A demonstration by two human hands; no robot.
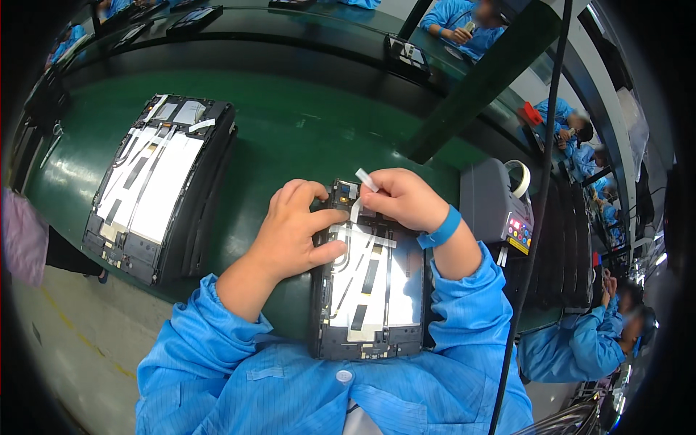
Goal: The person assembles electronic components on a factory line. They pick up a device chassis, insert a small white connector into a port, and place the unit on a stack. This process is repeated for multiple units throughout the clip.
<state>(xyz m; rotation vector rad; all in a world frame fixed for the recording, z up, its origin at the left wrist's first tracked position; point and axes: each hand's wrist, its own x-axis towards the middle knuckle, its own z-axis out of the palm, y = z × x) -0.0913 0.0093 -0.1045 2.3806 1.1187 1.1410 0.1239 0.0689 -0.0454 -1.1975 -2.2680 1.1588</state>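
Observation:
In front of me lies an opened tablet-like device (370, 290), with silvery battery panels and dark strips in a black frame. My left hand (297, 225) rests at its upper left, fingers spread and fingertips touching the frame's edge. Over the upper right, my right hand (406, 199) pinches a strip of white tape (367, 179); one end sticks up above the fingers. A narrow white strip runs below these fingers onto the device. Another pale tape piece lies across the upper part of the panels. A blue band circles my right wrist.
At left stands a stack of similar opened devices (156, 181) on the green table (290, 116). A grey tape dispenser (493, 203) with a white roll sits at right. A dark green post (486, 83) rises beyond, and a black cable hangs at right. Several people in blue work nearby.

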